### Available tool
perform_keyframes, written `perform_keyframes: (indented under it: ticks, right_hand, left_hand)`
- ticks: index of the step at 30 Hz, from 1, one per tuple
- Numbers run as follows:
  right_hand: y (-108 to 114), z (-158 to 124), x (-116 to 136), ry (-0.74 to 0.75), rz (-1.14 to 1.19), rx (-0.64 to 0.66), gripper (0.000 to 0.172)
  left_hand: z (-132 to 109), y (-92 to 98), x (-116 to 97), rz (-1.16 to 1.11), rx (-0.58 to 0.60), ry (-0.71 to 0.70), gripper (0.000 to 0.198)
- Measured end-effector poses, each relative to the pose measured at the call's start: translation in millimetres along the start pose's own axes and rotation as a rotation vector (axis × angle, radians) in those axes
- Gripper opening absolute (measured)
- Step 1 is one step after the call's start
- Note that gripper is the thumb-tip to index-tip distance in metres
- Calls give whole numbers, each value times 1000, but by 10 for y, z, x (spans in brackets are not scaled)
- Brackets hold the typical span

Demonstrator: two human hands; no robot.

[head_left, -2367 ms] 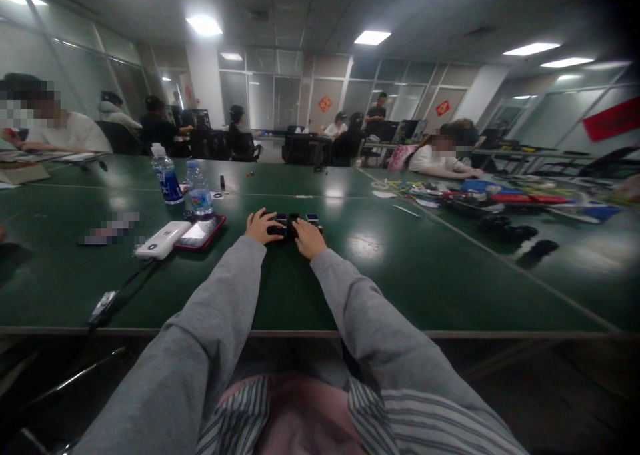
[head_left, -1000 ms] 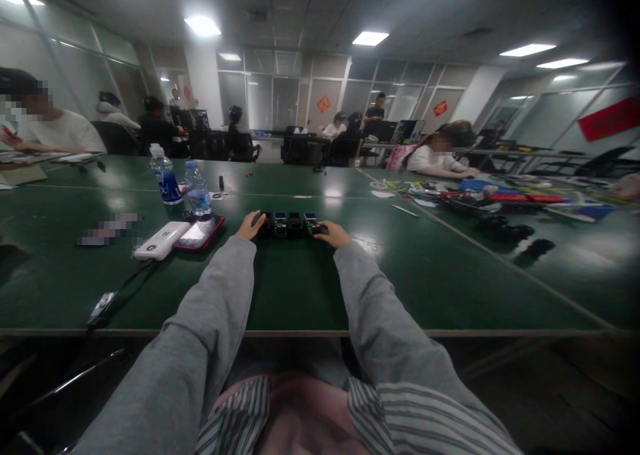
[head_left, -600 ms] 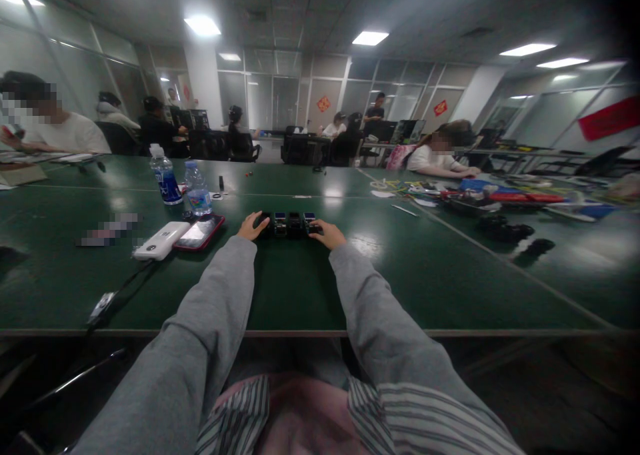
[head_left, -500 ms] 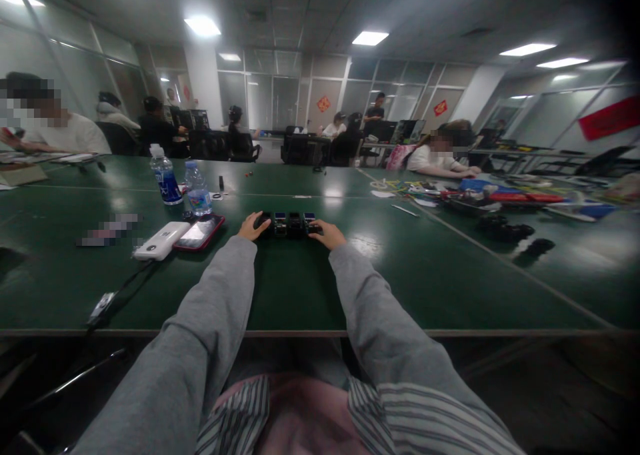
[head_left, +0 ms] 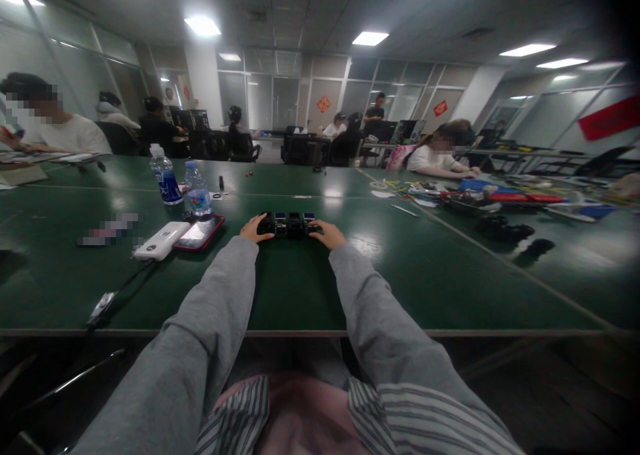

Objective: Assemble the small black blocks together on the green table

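Note:
A row of small black box-like devices point(head_left: 294, 225) lies on the green table in front of me; some have bluish, screen-like tops, and their exact kind is too small to make out. At the row's left end, my left hand point(head_left: 253, 228) grips the outermost black device point(head_left: 265, 224), thumb along the near side and fingers at the far side. My right hand point(head_left: 327, 234) holds the right-end device point(head_left: 310, 220) with thumb and fingers bent round its outer edge. Both forearms rest across the table's front edge, in grey sleeves.
Left of my hands lie a red-edged phone point(head_left: 201, 232) and a white power bank point(head_left: 163, 240) with a cable. Two bottles point(head_left: 166, 175) stand behind them. On the right are black objects point(head_left: 505, 230), a pen point(head_left: 405, 210) and a cluttered pile point(head_left: 500, 195) near a seated person.
My left thumb has shifted down toward the near side of the left-end device, and more of that device shows. My right hand and the row look almost unmoved.

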State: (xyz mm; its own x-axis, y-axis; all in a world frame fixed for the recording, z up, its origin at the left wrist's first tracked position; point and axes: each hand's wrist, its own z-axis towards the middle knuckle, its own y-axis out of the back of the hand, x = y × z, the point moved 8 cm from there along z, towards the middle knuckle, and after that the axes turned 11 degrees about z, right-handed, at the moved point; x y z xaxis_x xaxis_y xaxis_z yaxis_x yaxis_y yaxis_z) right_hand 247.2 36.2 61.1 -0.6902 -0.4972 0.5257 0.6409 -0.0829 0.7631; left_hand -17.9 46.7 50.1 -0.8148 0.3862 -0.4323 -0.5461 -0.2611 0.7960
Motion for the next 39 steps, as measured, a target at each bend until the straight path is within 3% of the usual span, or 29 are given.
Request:
perform_keyframes:
  ticks: [6, 14, 21, 34, 39]
  right_hand:
    - [8, 4, 1, 7, -41, -10, 42]
    - [148, -71, 274, 28, -270, -195, 54]
    - [-48, -109, 529, 123, -341, -120, 42]
    - [-69, -89, 461, 97, -303, -128, 37]
    - [-45, -85, 388, 74, -292, -113, 54]
  left_hand:
    - [-42, -3, -64, 13, 66, 25, 96]
    - [23, -156, 71, 139, 50, 73, 98]
    - [53, -233, 153, 184, 37, 71, 94]
    - [81, -267, 205, 152, 54, 54, 90]
    - [79, -246, 205, 134, 41, 40, 92]
